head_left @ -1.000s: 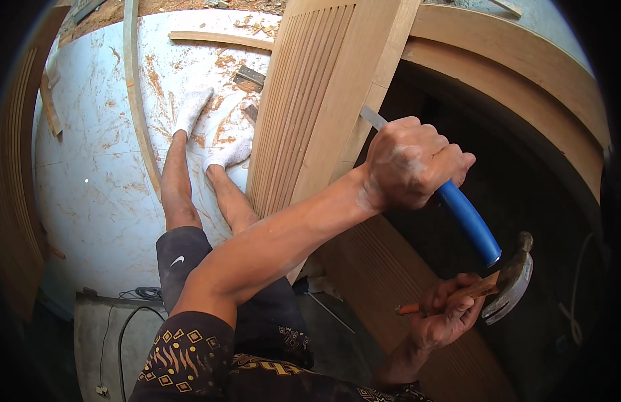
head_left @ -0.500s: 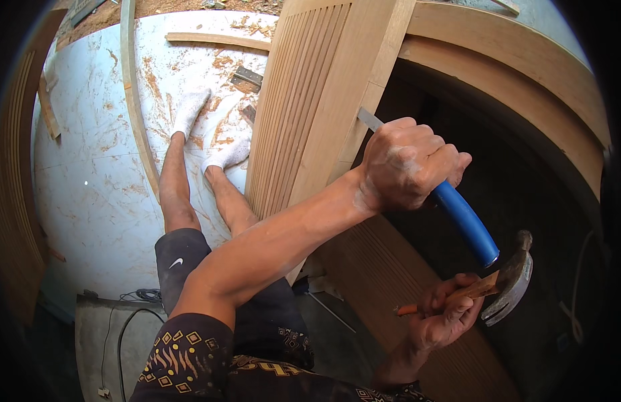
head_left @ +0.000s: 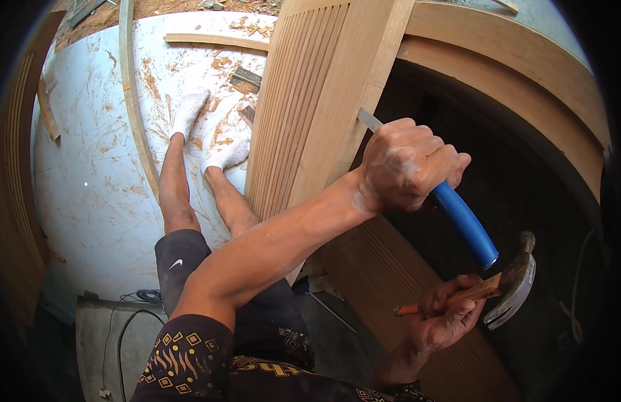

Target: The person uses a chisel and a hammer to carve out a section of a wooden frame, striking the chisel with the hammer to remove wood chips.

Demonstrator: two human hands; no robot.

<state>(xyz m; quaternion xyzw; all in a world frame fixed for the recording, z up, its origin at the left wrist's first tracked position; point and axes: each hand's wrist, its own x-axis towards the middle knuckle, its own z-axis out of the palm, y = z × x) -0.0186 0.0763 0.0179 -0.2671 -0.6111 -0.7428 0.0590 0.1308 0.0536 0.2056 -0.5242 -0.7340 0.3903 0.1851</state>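
Note:
My left hand (head_left: 407, 164) is closed around a chisel with a blue handle (head_left: 466, 224) and a flat steel blade (head_left: 369, 119), whose end meets the pale edge of a grooved wooden door panel (head_left: 300, 120). Below it, my right hand (head_left: 447, 318) grips a claw hammer by its short wooden handle (head_left: 474, 292); the steel head (head_left: 514, 295) sits just right of the chisel's butt, slightly apart from it. A small orange piece (head_left: 407, 310) pokes out from that hand; I cannot make out what it is.
Curved-looking boards (head_left: 498, 60) span the upper right over a dark space. A second grooved panel (head_left: 364, 268) lies below. My socked feet (head_left: 223, 155) rest on a white board (head_left: 83, 174) with shavings, metal hinges (head_left: 247, 78) and wooden strips (head_left: 210, 40). Cables (head_left: 133, 295) lie lower left.
The hammer head has moved slightly right. My left hand and the chisel have shifted very slightly left in the picture, along with the surroundings.

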